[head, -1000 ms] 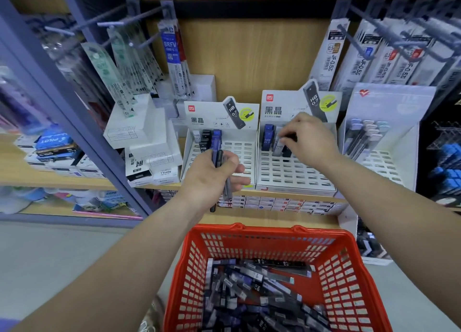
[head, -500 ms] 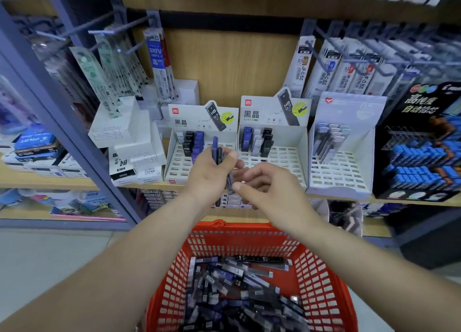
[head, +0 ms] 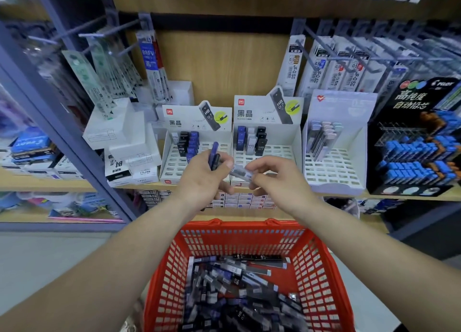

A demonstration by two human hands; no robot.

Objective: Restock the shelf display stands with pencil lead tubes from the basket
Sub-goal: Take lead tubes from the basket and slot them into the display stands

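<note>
My left hand (head: 203, 175) grips a small bundle of lead tubes (head: 214, 154), a blue one and a black one sticking up. My right hand (head: 273, 179) pinches a grey tube (head: 240, 173) whose other end lies in my left hand's fingers. Both hands hover in front of two white slotted display stands, the left stand (head: 174, 165) and the middle stand (head: 279, 154), each holding a few upright black, blue and grey tubes at the back. Below, a red basket (head: 321, 262) holds several loose tubes (head: 232, 289).
A third white stand (head: 334, 167) with grey-capped tubes sits to the right, then a black display of blue tubes (head: 414, 147). White boxes (head: 124, 137) stack at the left. Refill packs (head: 321, 67) hang on pegs above. A grey shelf post (head: 50, 107) slants at the left.
My right hand left the middle stand, came back to my left hand and now pinches a grey tube from the bundle. The view shifted right.
</note>
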